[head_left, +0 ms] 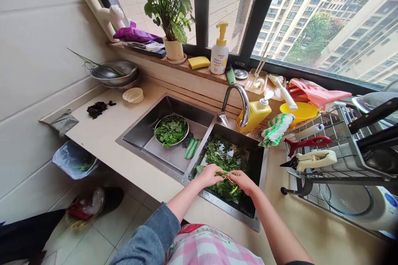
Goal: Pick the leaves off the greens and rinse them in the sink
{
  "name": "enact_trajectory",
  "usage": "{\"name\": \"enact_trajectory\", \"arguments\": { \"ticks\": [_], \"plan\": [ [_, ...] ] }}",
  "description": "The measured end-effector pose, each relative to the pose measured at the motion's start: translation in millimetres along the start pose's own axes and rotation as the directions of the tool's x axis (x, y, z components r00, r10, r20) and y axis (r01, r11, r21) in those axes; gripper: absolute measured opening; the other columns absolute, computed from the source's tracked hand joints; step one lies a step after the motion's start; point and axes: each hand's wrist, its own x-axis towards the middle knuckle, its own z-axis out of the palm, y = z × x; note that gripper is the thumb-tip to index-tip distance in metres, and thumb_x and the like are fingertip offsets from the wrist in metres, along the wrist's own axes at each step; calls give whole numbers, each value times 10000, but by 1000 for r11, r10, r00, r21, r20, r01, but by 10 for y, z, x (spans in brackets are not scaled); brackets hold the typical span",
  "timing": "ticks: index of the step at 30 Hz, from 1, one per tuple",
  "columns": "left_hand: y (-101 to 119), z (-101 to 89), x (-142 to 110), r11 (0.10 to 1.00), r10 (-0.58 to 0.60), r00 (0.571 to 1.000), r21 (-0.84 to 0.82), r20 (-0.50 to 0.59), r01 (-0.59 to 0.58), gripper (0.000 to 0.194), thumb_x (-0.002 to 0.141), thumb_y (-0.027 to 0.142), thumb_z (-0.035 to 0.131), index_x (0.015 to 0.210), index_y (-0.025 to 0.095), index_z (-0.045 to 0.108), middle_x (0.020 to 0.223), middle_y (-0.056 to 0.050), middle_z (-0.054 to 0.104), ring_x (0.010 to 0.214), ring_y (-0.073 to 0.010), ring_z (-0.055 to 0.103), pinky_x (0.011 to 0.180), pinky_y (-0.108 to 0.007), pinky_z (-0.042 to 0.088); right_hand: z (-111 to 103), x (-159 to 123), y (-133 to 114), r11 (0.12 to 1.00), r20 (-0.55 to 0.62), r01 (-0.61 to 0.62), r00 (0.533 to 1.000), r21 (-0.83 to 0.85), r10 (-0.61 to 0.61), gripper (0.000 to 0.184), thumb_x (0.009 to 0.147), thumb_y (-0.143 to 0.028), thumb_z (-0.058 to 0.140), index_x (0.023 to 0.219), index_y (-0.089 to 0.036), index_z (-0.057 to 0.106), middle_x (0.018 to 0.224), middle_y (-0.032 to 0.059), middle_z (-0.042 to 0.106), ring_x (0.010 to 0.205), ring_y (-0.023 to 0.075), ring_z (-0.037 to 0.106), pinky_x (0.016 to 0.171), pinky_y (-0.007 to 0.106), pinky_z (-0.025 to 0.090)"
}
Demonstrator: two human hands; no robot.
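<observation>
Over the right sink basin [260, 174], my left hand [210, 175] and my right hand [243, 181] are close together, each with its fingers pinched on green leafy stems [229, 175]. Beneath them more leafy greens [222, 153] float in water in the basin. In the left basin [146, 112] stands a round metal colander [188, 131] full of picked green leaves [170, 129]. Beside it lie a green-striped sponge [193, 148] and a dark scouring pad [187, 139].
A curved faucet [242, 95] rises behind the basins, next to a yellow bottle [255, 112]. At right stands a dish rack [336, 153] with scissors [314, 160]. Black fungus-like pieces [98, 109] and a small bowl [133, 95] sit on the left counter. A lined bin [73, 159] hangs below.
</observation>
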Motion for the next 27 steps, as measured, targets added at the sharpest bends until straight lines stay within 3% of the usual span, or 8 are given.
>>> {"name": "enact_trajectory", "arguments": {
  "ticks": [3, 6, 9, 13, 17, 22, 25, 27],
  "plan": [
    [73, 13, -12, 985, 78, 997, 152, 1, -78, 235, 658, 380, 640, 816, 216, 695, 741, -53, 585, 749, -211, 539, 680, -291, 366, 7, -70, -64, 990, 61, -35, 998, 139, 26, 363, 693, -527, 528, 670, -165, 513, 503, -68, 415, 381, 41, 252, 368, 182, 161],
    [104, 18, -40, 952, 147, 989, 271, 2, -142, 207, 694, 393, 600, 757, 222, 700, 723, -65, 581, 771, -230, 538, 740, -334, 344, 34, -84, -100, 998, 70, 3, 998, 60, -7, 323, 722, -478, 509, 639, -167, 496, 498, -62, 423, 395, 50, 269, 383, 189, 180],
    [114, 62, -43, 933, 157, 988, 329, -11, -145, 169, 721, 286, 545, 679, 211, 691, 691, -70, 577, 749, -227, 537, 767, -365, 324, 115, -66, -141, 948, -30, 130, 989, -291, -145, 210, 747, -322, 505, 610, -163, 503, 512, -44, 454, 462, 71, 349, 448, 196, 225],
    [128, 121, -32, 950, 98, 993, 302, -62, -75, 150, 662, 163, 529, 588, 192, 656, 647, -62, 576, 713, -214, 534, 746, -360, 329, 276, 14, -178, 681, -180, 93, 931, -727, -318, 111, 756, -197, 479, 661, -184, 534, 581, -6, 538, 548, 117, 454, 500, 221, 233],
    [111, -23, -73, 991, 19, 995, 132, -99, -6, 144, 672, 209, 543, 575, 178, 646, 654, -42, 599, 678, -180, 531, 694, -310, 357, 306, 154, -154, 824, -463, -33, 839, -566, -284, 205, 813, -278, 396, 769, -182, 571, 675, 44, 606, 599, 161, 519, 522, 234, 302],
    [-235, -873, -94, 888, -259, 913, -449, -314, 98, 200, 702, 341, 579, 690, 151, 640, 666, -20, 604, 635, -137, 528, 643, -263, 396, 212, 103, -113, 959, -517, 64, 831, -276, -204, 357, 786, -483, 408, 759, -178, 591, 575, 4, 557, 539, 163, 496, 494, 243, 349],
    [-672, -1662, -15, 706, -496, 833, -673, -247, 221, 256, 671, 390, 626, 700, 137, 614, 572, -7, 559, 530, -116, 505, 577, -262, 412, 182, -84, -72, 979, -523, 88, 835, -186, -174, 402, 742, -551, 451, 786, -182, 604, 663, 12, 613, 612, 174, 549, 531, 243, 411],
    [-1003, -2159, 91, 676, -541, 810, -690, -225, 260, 286, 670, 412, 627, 683, 127, 607, 573, -30, 571, 533, -135, 531, 576, -285, 435, 179, -210, -7, 990, -558, 70, 820, -123, -127, 416, 694, -579, 498, 801, -194, 617, 776, 29, 656, 720, 201, 596, 604, 254, 465]
  ]
}}
